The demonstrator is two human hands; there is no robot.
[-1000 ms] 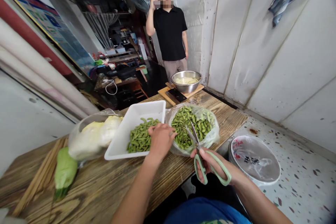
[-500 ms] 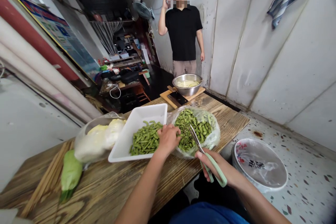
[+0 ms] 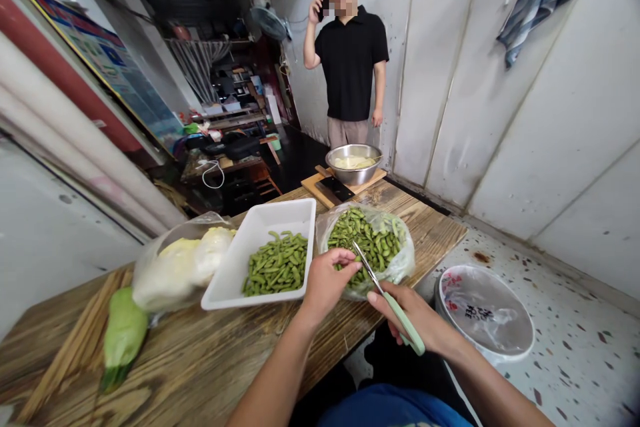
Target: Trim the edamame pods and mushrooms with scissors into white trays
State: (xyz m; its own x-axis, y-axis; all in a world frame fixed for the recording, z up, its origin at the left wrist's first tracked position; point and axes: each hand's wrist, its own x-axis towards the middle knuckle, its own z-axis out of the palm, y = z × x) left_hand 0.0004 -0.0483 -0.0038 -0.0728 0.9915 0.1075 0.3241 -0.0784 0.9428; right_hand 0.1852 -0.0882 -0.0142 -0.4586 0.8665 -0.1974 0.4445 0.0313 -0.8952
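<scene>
My left hand (image 3: 327,280) is pinched at the near edge of the clear plastic bag (image 3: 409,260) of green soybean pods (image 3: 373,230). A pod, mostly hidden, seems to be between thumb and finger, right beside the blade tips. My right hand (image 3: 413,313) is wrapped round the pale green handles of a pair of scissors (image 3: 369,265). Their blades point up and left over the bag and look nearly closed. Left of the bag, a white plastic tray (image 3: 260,213) holds more soybean pods (image 3: 277,267).
On the wooden table (image 3: 215,360) lie a green squash (image 3: 125,330), sticks (image 3: 75,340) and a bag of pale vegetables (image 3: 185,267). A steel bowl (image 3: 354,173) and a cleaver (image 3: 336,188) rest on a board behind. A lined bucket (image 3: 485,313) stands right; a person (image 3: 353,73) stands beyond, phoning.
My left hand has come up off the pods between tray and bag and moved right to the scissors' tips. The scissors' handles have closed together. The view has shifted slightly.
</scene>
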